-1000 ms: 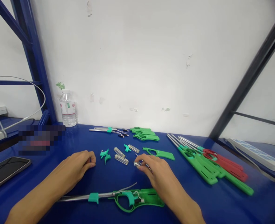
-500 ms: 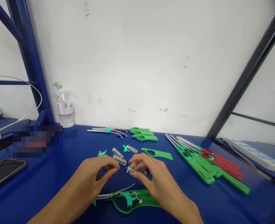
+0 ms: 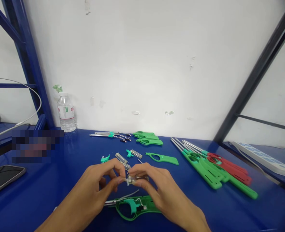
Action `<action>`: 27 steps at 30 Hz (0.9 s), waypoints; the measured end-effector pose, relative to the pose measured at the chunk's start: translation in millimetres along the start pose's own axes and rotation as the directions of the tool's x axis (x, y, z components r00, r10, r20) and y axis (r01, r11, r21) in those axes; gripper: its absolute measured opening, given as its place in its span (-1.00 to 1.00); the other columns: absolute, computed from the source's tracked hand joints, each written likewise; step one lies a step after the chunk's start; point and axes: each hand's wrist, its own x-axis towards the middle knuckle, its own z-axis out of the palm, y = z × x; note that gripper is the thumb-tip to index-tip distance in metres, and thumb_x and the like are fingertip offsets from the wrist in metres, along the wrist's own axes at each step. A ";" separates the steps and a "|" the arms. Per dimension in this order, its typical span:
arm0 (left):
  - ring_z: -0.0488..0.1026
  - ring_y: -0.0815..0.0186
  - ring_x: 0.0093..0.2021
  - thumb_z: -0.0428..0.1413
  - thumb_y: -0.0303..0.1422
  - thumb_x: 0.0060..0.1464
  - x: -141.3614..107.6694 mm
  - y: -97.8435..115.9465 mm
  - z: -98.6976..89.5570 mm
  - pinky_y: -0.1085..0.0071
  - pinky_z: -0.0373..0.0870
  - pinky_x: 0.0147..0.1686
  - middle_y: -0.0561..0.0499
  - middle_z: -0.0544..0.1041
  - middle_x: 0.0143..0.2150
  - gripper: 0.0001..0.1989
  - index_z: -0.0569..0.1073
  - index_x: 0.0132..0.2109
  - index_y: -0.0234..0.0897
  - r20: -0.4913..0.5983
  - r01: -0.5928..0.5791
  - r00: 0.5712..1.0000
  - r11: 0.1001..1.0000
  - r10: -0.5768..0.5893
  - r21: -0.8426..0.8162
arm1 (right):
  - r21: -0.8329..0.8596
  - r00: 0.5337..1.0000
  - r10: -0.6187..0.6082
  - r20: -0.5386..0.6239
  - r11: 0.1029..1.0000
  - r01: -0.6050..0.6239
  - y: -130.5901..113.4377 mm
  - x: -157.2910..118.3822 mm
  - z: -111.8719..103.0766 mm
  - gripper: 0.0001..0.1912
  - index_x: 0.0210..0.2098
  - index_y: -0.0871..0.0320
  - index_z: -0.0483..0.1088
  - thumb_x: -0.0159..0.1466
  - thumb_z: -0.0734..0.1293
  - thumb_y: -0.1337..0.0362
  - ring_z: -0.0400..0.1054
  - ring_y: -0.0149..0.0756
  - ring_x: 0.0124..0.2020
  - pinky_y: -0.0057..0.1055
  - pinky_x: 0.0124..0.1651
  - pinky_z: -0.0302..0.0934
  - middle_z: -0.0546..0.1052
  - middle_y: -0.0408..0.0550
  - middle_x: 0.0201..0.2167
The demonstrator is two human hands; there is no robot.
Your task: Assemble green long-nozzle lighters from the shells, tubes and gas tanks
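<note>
My right hand (image 3: 152,180) grips a clear lighter fuel tank (image 3: 131,179) between thumb and fingers, its valve end facing left. At that end my left hand (image 3: 108,180) pinches the small white tip with thumb and forefinger. Just below both hands lies an open green lighter shell half (image 3: 151,205), holding a teal trigger (image 3: 132,206), a metal tube (image 3: 110,203) and a thin white hose or wire. Beyond my fingers are more clear fuel tanks (image 3: 121,158), one partly hidden by my left hand, and a loose teal trigger (image 3: 105,159).
Green shell halves (image 3: 149,141) and metal tubes with wires (image 3: 103,135) lie near the wall. Assembled green lighters (image 3: 205,172) and red lighters (image 3: 234,169) are piled on the right. A water bottle (image 3: 66,112) and a phone (image 3: 4,178) are on the left.
My hands have come together. My left thumb and forefinger, apart from the tank before, now meet its tip. The tank has shifted slightly left in my right hand.
</note>
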 end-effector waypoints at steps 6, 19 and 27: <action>0.32 0.34 -0.38 0.04 -0.05 0.40 -2.3 -10.2 6.0 0.41 0.27 -0.39 0.15 0.41 -0.37 -0.62 0.25 -0.35 -0.13 -0.010 -0.029 1.000 0.997 0.028 -0.078 | -0.012 0.998 -0.025 0.056 1.000 0.025 3.2 -1.6 -0.4 -0.66 0.21 -0.12 0.40 0.57 0.24 0.41 0.57 -0.44 0.03 -0.52 0.09 0.35 0.66 -0.27 0.02; 0.11 0.34 -0.38 -0.06 -0.12 0.50 -9.8 -12.7 16.0 0.40 0.15 -0.38 0.16 0.17 -0.39 -0.54 0.00 -0.37 -0.14 0.016 -0.118 0.993 0.989 0.119 -0.088 | 0.032 0.993 -0.058 0.100 0.998 0.055 5.9 -4.5 -3.5 -0.44 0.21 -0.07 0.39 0.40 0.21 0.63 0.57 -0.49 -0.04 -0.60 0.04 0.38 0.66 -0.25 -0.02; 0.41 0.33 -0.40 0.02 -0.03 0.39 4.3 -4.5 16.9 0.45 0.36 -0.40 0.13 0.42 -0.41 -0.64 0.24 -0.32 -0.12 -0.043 -0.056 0.998 0.996 0.053 -0.064 | 0.002 0.999 -0.012 0.043 1.000 0.012 6.3 -3.9 -9.4 -0.61 0.27 -0.17 0.33 0.56 0.25 0.38 0.53 -0.40 -0.04 -0.43 0.08 0.34 0.63 -0.27 -0.07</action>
